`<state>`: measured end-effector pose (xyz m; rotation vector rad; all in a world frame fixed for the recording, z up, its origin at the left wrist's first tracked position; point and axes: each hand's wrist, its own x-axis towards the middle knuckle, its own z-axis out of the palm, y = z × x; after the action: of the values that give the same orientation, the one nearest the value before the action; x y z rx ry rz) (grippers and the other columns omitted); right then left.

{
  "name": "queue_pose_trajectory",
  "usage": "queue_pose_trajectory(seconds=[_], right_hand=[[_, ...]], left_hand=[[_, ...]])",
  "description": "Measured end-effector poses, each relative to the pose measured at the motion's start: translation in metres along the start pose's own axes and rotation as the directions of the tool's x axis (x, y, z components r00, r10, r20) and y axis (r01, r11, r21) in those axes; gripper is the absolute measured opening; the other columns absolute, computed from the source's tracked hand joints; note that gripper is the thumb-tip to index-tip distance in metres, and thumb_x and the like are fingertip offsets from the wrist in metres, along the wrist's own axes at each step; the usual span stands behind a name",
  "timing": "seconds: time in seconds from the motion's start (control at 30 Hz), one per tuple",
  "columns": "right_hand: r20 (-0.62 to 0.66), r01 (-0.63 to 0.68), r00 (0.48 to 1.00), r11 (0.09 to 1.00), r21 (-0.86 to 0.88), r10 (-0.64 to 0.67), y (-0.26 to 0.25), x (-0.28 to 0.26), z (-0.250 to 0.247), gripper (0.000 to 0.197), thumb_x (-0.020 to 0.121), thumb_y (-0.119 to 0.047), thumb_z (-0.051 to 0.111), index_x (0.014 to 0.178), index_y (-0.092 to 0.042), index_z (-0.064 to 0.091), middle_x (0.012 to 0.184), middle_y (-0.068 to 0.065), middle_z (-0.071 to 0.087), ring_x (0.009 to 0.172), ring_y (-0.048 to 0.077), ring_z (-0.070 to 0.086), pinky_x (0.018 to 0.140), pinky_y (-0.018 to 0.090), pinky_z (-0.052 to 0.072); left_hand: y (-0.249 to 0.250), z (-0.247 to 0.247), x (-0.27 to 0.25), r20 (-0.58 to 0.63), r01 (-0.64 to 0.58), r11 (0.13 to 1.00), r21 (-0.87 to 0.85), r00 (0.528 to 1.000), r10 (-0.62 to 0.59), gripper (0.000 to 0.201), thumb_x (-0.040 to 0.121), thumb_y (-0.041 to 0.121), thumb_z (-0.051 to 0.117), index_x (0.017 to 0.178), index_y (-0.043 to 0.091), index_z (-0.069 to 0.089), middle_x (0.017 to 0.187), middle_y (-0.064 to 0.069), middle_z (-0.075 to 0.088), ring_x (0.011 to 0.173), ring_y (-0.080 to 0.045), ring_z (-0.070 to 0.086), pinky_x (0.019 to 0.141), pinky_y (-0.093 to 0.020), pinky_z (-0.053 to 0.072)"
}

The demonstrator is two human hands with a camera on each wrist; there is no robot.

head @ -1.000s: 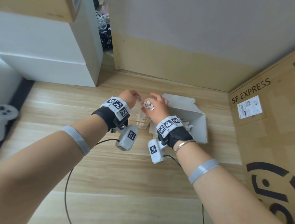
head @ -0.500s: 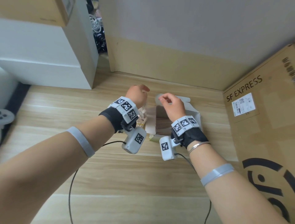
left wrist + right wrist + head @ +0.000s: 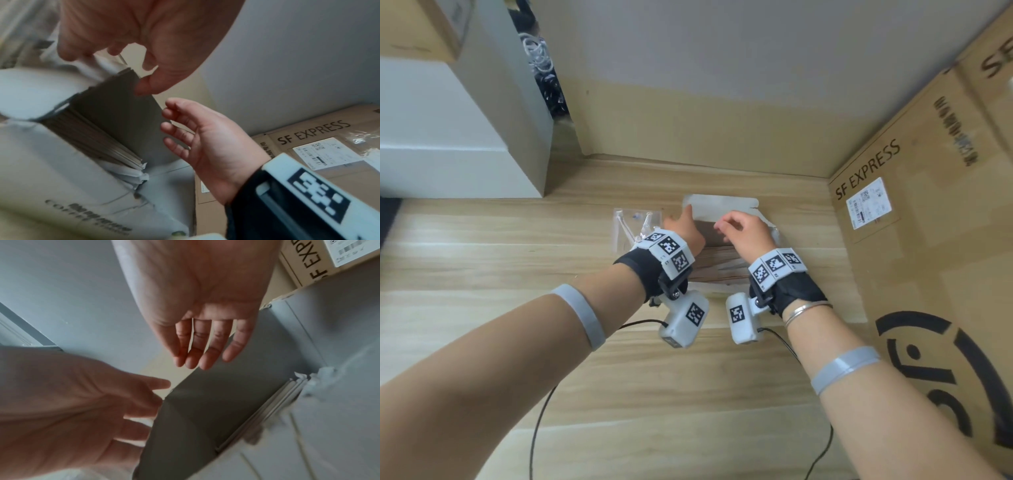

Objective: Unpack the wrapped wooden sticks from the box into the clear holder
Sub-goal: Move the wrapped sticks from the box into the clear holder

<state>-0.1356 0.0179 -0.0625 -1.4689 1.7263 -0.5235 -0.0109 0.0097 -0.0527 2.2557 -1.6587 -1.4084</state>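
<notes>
A light wood-grain counter (image 3: 482,260) carries everything. At its right edge stands a large brown cardboard carton (image 3: 935,240) printed "SF EXPRESS", with a white shipping label (image 3: 869,202) on its face. A white cabinet (image 3: 448,144) stands at the far left. Behind it lies a tangle of black and white cables (image 3: 544,68). A grey wall (image 3: 722,61) closes the back.

Light: soft, even daylight, no glare
Shadows: faint, beneath the wrists; box (image 3: 115,113) interior dark
Blur: wrist views smeared, box print unreadable
Distortion: strong wide-angle bending at head view edges
Focus: head view centre sharp
</notes>
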Motion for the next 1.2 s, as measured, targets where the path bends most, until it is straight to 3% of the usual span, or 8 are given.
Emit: queue_pose_trajectory(seconds=[0.13, 0.23, 0.3, 0.37, 0.47, 0.63, 1.0, 1.2], right_hand=[[0.056, -0.019, 0.998, 1.000, 0.011, 0.018, 0.006, -0.002, -0.003, 0.020, 0.094, -0.016, 0.049, 0.096, -0.008, 0.068, 0.098, 0.006, 0.069, 0.075, 0.015, 0.060, 0.063, 0.013, 0.042], [0.100, -0.031, 0.994, 0.999, -0.021, 0.033, 0.010, -0.003, -0.003, 0.022, 0.094, -0.017, 0.048, 0.098, -0.009, 0.068, 0.102, 0.007, 0.070, 0.077, 0.014, 0.060, 0.062, 0.012, 0.042], [0.122, -0.029, 0.992, 0.999, -0.030, 0.032, 0.011, -0.004, -0.003, 0.024, 0.094, -0.015, 0.048, 0.101, -0.007, 0.069, 0.106, 0.009, 0.070, 0.083, 0.014, 0.060, 0.069, 0.014, 0.045], [0.139, -0.023, 0.990, 0.998, -0.064, 0.032, 0.013, -0.003, 0.000, 0.025, 0.094, -0.016, 0.048, 0.103, -0.008, 0.070, 0.110, 0.007, 0.070, 0.094, 0.015, 0.060, 0.083, 0.022, 0.047], [0.167, -0.043, 0.983, 0.983, -0.176, 0.073, 0.015, -0.001, 0.006, 0.026, 0.094, -0.022, 0.050, 0.111, -0.015, 0.069, 0.121, 0.002, 0.066, 0.115, 0.017, 0.057, 0.096, 0.026, 0.041], [0.193, -0.047, 0.971, 0.907, -0.419, 0.139, 0.011, -0.003, 0.022, 0.048, 0.093, -0.023, 0.052, 0.139, -0.012, 0.045, 0.142, 0.010, 0.049, 0.130, 0.027, 0.047, 0.108, 0.033, 0.036], [0.209, -0.014, 0.940, 0.642, -0.767, 0.270, 0.000, -0.010, 0.036, 0.034, 0.089, -0.020, 0.055, 0.120, -0.008, 0.054, 0.125, 0.012, 0.058, 0.115, 0.030, 0.056, 0.098, 0.037, 0.046], [0.206, -0.049, 0.922, 0.627, -0.777, 0.327, -0.001, -0.006, 0.036, 0.040, 0.098, -0.018, 0.043, 0.136, -0.006, 0.042, 0.142, 0.014, 0.043, 0.133, 0.027, 0.041, 0.110, 0.032, 0.030]], left_hand=[[-0.001, 0.008, -0.002, 0.016, 0.063, 0.995, -0.082, 0.998, -0.062, 0.064, 0.096, 0.013, 0.040, 0.150, 0.018, 0.007, 0.145, -0.020, 0.037, 0.132, -0.039, 0.039, 0.106, -0.046, 0.034], [0.002, 0.010, -0.015, 0.058, -0.038, 0.806, 0.591, 0.998, 0.005, 0.048, 0.096, 0.028, 0.040, 0.140, 0.007, 0.036, 0.144, -0.010, 0.041, 0.138, -0.035, 0.029, 0.113, -0.061, 0.015], [0.000, 0.009, -0.014, -0.002, 0.029, 0.988, 0.154, 1.000, -0.029, 0.053, 0.097, 0.023, 0.040, 0.145, 0.007, 0.026, 0.142, -0.012, 0.044, 0.126, -0.029, 0.042, 0.104, -0.046, 0.037], [-0.006, 0.005, -0.006, -0.046, 0.048, 0.941, -0.336, 0.997, -0.067, 0.067, 0.094, 0.007, 0.040, 0.150, 0.015, 0.004, 0.138, -0.019, 0.047, 0.112, -0.029, 0.054, 0.085, -0.030, 0.045], [-0.007, 0.001, -0.004, -0.028, 0.067, 0.940, -0.335, 0.996, -0.081, 0.073, 0.090, 0.000, 0.039, 0.150, 0.022, 0.002, 0.136, -0.014, 0.050, 0.110, -0.030, 0.057, 0.088, -0.033, 0.047], [-0.006, 0.001, 0.000, -0.036, -0.100, 0.940, -0.327, 0.995, 0.093, 0.064, 0.078, -0.011, 0.036, 0.137, 0.013, 0.045, 0.131, -0.017, 0.055, 0.115, -0.035, 0.056, 0.096, -0.039, 0.050], [-0.014, 0.002, -0.004, -0.070, -0.143, 0.962, -0.234, 0.989, 0.130, 0.066, 0.077, -0.012, 0.037, 0.138, 0.012, 0.044, 0.139, -0.016, 0.035, 0.128, -0.034, 0.040, 0.110, -0.036, 0.035], [-0.012, 0.002, -0.009, -0.062, -0.156, 0.954, -0.256, 0.987, 0.145, 0.066, 0.079, -0.013, 0.035, 0.140, 0.012, 0.043, 0.140, -0.014, 0.033, 0.129, -0.031, 0.039, 0.106, -0.030, 0.035]])
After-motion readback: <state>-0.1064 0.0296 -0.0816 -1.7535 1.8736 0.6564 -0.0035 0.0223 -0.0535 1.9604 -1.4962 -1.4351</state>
